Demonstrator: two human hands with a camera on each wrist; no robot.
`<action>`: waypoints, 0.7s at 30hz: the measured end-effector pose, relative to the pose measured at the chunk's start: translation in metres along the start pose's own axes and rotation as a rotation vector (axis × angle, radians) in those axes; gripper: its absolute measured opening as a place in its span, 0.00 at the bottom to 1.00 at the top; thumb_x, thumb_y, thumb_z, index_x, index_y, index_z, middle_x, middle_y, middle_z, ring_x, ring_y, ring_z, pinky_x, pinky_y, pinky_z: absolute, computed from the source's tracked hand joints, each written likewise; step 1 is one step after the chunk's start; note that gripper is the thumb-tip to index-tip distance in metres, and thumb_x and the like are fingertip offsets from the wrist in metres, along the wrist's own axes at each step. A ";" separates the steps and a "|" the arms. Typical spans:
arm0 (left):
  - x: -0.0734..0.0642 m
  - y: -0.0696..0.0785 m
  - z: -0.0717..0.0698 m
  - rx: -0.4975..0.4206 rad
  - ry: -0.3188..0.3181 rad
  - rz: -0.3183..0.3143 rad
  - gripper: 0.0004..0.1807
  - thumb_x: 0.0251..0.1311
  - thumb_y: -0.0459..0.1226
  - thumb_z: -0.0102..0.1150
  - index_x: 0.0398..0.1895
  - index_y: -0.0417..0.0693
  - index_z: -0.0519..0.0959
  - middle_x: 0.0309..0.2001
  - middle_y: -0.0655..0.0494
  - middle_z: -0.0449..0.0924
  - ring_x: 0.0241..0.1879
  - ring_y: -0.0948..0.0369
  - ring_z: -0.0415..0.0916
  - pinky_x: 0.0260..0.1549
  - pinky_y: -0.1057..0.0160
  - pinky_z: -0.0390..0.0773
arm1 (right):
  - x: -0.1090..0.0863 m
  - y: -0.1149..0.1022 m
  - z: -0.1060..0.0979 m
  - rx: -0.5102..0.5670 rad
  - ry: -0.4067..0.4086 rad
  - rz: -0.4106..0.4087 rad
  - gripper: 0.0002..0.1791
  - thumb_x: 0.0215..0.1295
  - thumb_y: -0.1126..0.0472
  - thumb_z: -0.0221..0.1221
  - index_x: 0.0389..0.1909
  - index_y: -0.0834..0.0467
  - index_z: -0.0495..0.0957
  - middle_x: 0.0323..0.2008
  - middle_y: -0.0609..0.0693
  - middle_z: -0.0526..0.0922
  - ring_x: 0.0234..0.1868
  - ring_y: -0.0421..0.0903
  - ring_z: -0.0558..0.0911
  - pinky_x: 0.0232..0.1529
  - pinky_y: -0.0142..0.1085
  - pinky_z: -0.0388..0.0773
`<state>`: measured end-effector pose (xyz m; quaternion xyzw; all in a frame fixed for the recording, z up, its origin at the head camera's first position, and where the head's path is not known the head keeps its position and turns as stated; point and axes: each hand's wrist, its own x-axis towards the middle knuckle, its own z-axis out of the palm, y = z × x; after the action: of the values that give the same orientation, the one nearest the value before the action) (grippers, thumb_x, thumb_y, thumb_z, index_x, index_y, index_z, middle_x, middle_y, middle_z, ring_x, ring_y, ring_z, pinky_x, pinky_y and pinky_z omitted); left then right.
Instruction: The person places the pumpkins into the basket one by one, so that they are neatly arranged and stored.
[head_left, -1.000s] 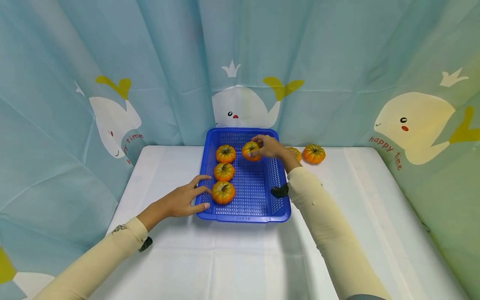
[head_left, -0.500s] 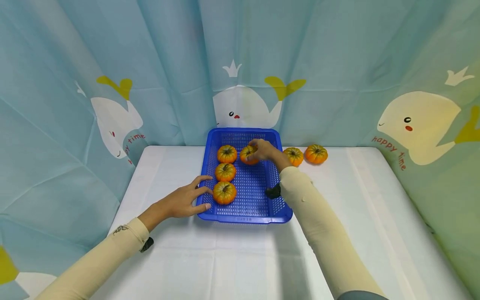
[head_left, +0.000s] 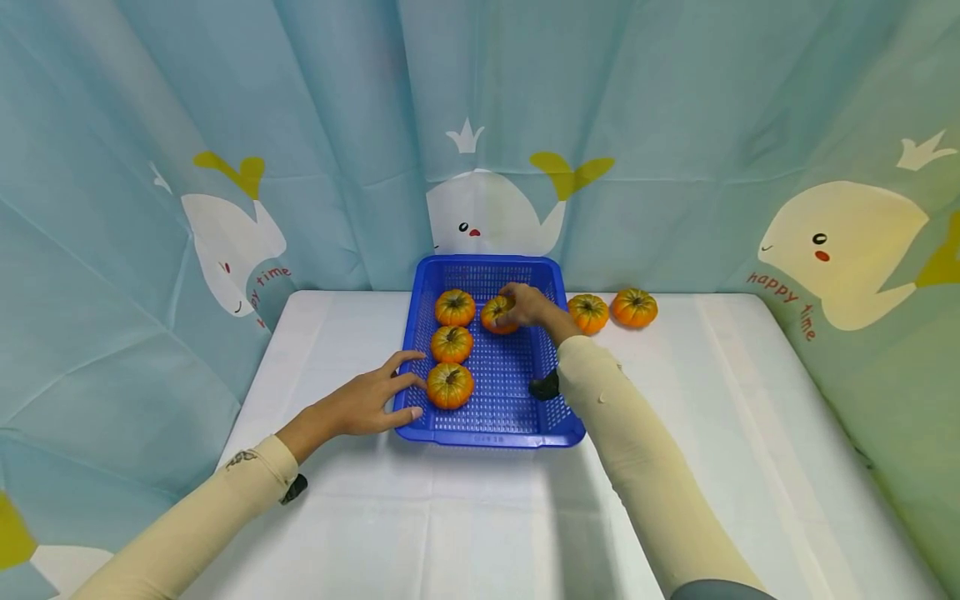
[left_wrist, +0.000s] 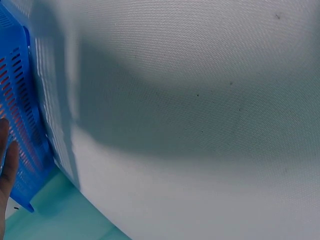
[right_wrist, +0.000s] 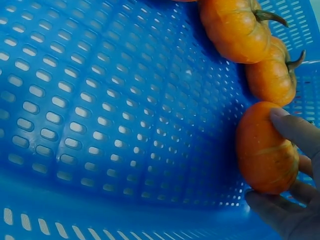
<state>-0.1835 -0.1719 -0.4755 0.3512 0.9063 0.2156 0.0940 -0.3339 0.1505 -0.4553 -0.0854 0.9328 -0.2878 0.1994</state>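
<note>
My right hand (head_left: 527, 307) grips a small orange pumpkin (head_left: 497, 315) at the far side of the blue plastic basket (head_left: 487, 438). Up close in the right wrist view, thumb and fingers close around that pumpkin (right_wrist: 267, 150), which sits low by the basket's floor. Three more pumpkins stand in a column along the basket's left side: a far one (head_left: 454, 308), a middle one (head_left: 452, 343) and a near one (head_left: 450, 386). With its fingers spread, my left hand (head_left: 365, 402) rests against the basket's left rim; only some fingertips show in the left wrist view.
Two further pumpkins lie on the white table to the right of the basket, one close to it (head_left: 588, 313) and another farther right (head_left: 634, 307). A pale blue whale-print curtain (head_left: 660, 125) hangs behind the table and on both sides.
My right hand has lowered the gripped pumpkin slightly and shifted it a little toward the near side and left. The left hand stays at the rim.
</note>
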 end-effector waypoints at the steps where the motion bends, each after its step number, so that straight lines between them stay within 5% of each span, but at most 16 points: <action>1: 0.000 0.000 0.000 0.001 0.001 0.001 0.24 0.67 0.58 0.54 0.59 0.56 0.78 0.78 0.55 0.51 0.57 0.47 0.79 0.54 0.47 0.81 | 0.000 0.001 0.001 0.001 0.002 -0.002 0.37 0.64 0.55 0.68 0.69 0.61 0.65 0.66 0.64 0.70 0.65 0.61 0.71 0.69 0.55 0.68; 21: 0.000 0.000 -0.001 0.014 -0.002 -0.005 0.24 0.67 0.57 0.55 0.59 0.56 0.77 0.78 0.55 0.51 0.57 0.47 0.79 0.54 0.47 0.81 | 0.001 0.004 0.004 0.028 0.031 0.046 0.38 0.65 0.54 0.67 0.70 0.62 0.63 0.67 0.64 0.69 0.66 0.61 0.69 0.71 0.54 0.66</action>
<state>-0.1836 -0.1717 -0.4749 0.3497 0.9086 0.2087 0.0931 -0.3334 0.1516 -0.4614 -0.0566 0.9334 -0.2974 0.1926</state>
